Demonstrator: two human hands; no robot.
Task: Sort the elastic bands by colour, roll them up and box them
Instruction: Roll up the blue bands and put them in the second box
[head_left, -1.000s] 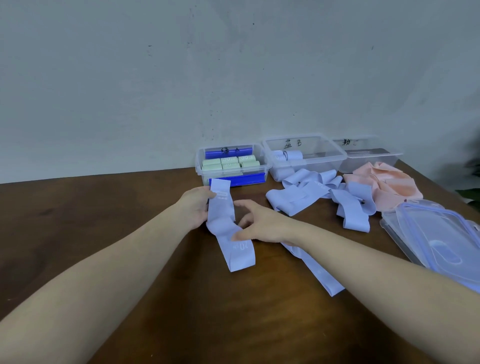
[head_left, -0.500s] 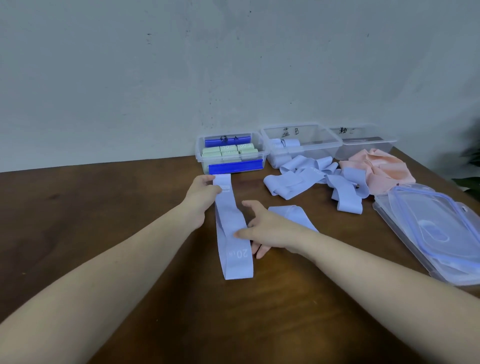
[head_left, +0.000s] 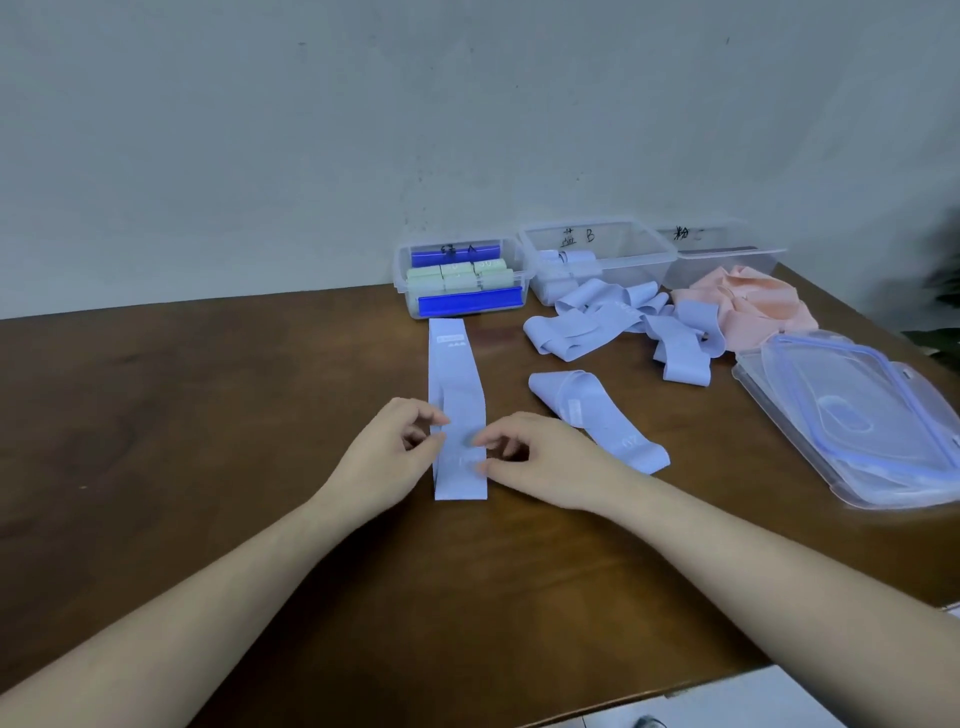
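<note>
The worktop lay bare across the left half of the frame; boxes, loose bands and lids crowded the upper right. A pale blue band lay flat at frame centre, running lengthwise away from the person, its far end just short of the green-roll box. The left hand and right hand, fingers curled, pinched its near end from either side. Printed markings on the band were illegible.

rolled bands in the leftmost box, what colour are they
Pale green, seen in the head view: the rolled bands lie in the leftmost box.
</note>
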